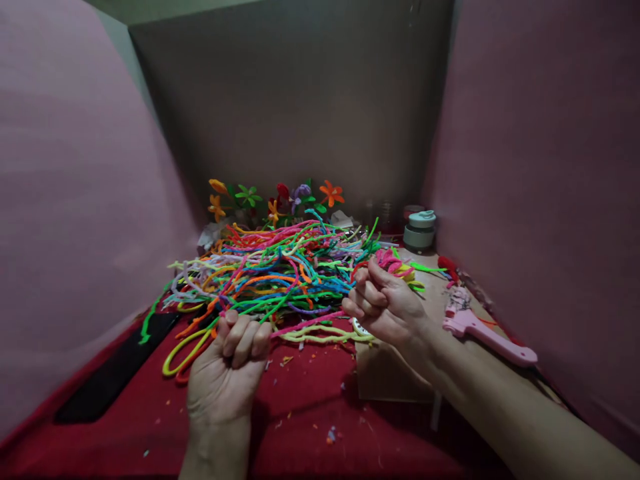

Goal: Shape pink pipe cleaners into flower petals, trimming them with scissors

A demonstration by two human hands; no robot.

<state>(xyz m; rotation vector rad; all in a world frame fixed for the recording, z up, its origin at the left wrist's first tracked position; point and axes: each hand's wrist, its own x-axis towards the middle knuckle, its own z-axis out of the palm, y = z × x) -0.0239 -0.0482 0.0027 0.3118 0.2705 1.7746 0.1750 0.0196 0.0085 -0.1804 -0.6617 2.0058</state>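
Observation:
A pink pipe cleaner (309, 323) stretches nearly straight between my two hands, above the red cloth. My left hand (234, 367), at the lower middle, is closed round its left end. Its right end runs into the curled fingers of my right hand (387, 307), which is raised a little higher near the cardboard box. Just behind both hands lies a large heap of multicoloured pipe cleaners (280, 267). A pale yellow twisted strand (320, 333) rests close under the pink one.
Pipe-cleaner flowers (332, 193) stand behind the heap. A lidded jar (420, 233) and a pink-handled tool (495, 340) are on the right, by a cardboard box (393, 373). A black flat strip (117, 370) lies left. Pink panels flank both sides.

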